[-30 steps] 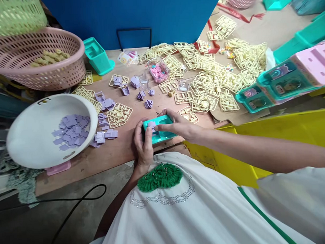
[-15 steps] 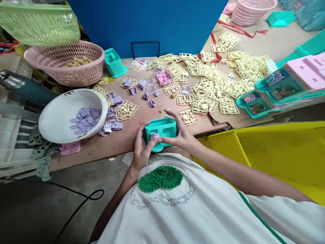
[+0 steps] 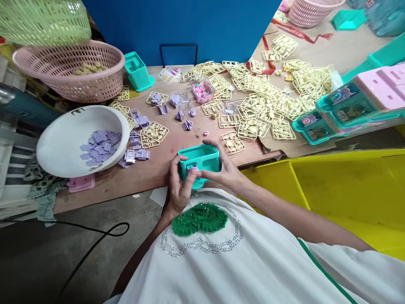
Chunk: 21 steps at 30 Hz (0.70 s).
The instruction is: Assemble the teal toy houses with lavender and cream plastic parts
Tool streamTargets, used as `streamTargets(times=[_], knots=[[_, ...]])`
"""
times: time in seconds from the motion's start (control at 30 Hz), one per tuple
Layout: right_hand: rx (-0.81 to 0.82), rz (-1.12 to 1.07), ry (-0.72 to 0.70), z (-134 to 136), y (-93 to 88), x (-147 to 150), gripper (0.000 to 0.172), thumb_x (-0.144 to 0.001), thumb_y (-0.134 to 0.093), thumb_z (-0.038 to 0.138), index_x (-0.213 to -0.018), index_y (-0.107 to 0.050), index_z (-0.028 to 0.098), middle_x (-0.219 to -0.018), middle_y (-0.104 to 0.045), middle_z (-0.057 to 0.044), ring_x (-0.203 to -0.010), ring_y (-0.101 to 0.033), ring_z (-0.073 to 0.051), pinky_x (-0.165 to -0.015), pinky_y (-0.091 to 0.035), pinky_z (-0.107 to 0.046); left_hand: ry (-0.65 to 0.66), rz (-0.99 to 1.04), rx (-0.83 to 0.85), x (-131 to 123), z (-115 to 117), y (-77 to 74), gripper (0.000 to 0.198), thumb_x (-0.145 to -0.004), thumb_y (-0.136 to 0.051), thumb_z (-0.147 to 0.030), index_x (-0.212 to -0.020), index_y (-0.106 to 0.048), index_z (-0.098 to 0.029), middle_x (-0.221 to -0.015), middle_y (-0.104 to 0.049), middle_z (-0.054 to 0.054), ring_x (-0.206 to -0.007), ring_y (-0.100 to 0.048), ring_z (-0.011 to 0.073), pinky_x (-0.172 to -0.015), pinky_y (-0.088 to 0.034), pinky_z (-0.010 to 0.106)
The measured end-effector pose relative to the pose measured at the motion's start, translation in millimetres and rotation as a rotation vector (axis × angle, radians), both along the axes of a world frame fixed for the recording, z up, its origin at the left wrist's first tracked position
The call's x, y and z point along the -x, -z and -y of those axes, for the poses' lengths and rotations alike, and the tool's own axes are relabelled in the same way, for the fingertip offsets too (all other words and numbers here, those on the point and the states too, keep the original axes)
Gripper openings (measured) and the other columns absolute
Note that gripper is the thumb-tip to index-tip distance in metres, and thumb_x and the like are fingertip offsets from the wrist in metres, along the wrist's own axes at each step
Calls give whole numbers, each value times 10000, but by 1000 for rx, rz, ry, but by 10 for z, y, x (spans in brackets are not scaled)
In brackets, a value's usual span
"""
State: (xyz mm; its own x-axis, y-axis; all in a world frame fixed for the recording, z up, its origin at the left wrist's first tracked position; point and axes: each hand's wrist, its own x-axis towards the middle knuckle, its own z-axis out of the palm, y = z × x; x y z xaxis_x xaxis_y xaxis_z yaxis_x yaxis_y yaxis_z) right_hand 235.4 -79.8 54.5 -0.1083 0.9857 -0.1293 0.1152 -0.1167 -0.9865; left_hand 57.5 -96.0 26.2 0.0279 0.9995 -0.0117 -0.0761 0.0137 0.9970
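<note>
Both hands hold a small teal plastic box point(image 3: 199, 159) at the near edge of the wooden table point(image 3: 156, 171). My left hand point(image 3: 179, 188) grips its left side, thumb against the front face. My right hand point(image 3: 223, 171) wraps its right side, and its thumb and forefinger press a small lilac piece point(image 3: 191, 169) onto the box's front. Loose lilac pieces point(image 3: 136, 155) lie on the table just left of the box.
A white bowl point(image 3: 56, 144) with lilac pieces sits at the left, a pink basket point(image 3: 70, 72) behind it. Cream plastic part frames point(image 3: 270, 105) cover the table's right half. Teal and pink toy boxes point(image 3: 353, 102) stack at the right above a yellow bin point(image 3: 350, 186). A cable point(image 3: 92, 240) crosses the floor.
The teal box has been turned from lying flat to standing with its front toward me and drawn closer to my body. Both hands stay on it.
</note>
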Motion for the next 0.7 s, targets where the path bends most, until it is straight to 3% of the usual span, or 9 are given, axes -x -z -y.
streamTargets(times=[0.27,0.43,0.53,0.63,0.7], knots=[[44,28,16,-67,-37,-22,1020,-677,-926,572,-1516,-455,233,-1511,-548,-140,-1365,-559,-316,-1115,-528,-453,25,-62,-89,17,-46,-17,356,-1006,-629,-529,-1258,-608,-278,-1174,-650,45,-1003,-636,218,-882,-514,301],[6,68,49,-20,-46,65,967,-706,-907,588,-1486,-461,232,-1449,-578,-138,-1309,-583,-307,-1087,-542,-456,-96,-147,-163,-13,-44,34,341,-998,-623,-573,-1146,-628,-265,-1101,-661,40,-1014,-629,232,-942,-493,329],[-16,88,90,-74,-38,96,985,-680,-911,645,-1463,-492,218,-1504,-548,-154,-1379,-545,-323,-1147,-510,-467,-117,-142,-128,-35,-111,69,419,-1004,-582,-639,-1173,-618,-257,-1096,-672,42,-983,-641,217,-915,-513,325],[-3,42,114,-190,12,89,1024,-690,-875,732,-1493,-497,221,-1570,-505,-167,-1433,-518,-326,-1172,-496,-465,-36,-70,-75,15,-229,99,555,-1021,-485,-710,-1308,-596,-249,-1313,-658,91,-1192,-647,243,-1056,-509,355],[3,-12,98,-264,68,75,989,-762,-816,754,-1541,-475,249,-1559,-524,-162,-1395,-559,-310,-1126,-533,-462,49,-63,-98,84,-305,120,690,-959,-572,-753,-1423,-556,-243,-1522,-562,128,-1412,-553,290,-1205,-433,398]])
